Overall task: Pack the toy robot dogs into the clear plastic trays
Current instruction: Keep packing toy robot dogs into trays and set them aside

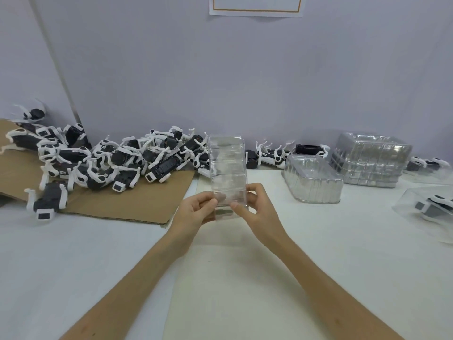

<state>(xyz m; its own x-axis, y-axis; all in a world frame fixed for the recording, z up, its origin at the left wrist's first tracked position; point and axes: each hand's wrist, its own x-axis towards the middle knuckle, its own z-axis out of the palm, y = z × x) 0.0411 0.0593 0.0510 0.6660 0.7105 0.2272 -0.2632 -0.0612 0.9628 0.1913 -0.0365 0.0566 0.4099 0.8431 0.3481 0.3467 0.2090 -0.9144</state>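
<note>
A clear plastic tray (226,165) stands upright above the table's middle, held at its lower end by both hands. My left hand (196,212) pinches its lower left edge. My right hand (255,207) pinches the lower right edge, thumb on the front. The tray holds nothing. A heap of black-and-white toy robot dogs (117,158) lies at the left on and behind a cardboard sheet (127,202). One dog (47,200) lies apart at the cardboard's near left edge.
Stacks of clear trays (313,182) (370,158) stand upside down at the right. A dog under clear plastic (431,207) sits at the far right edge. More dogs (277,153) lie along the wall behind the held tray.
</note>
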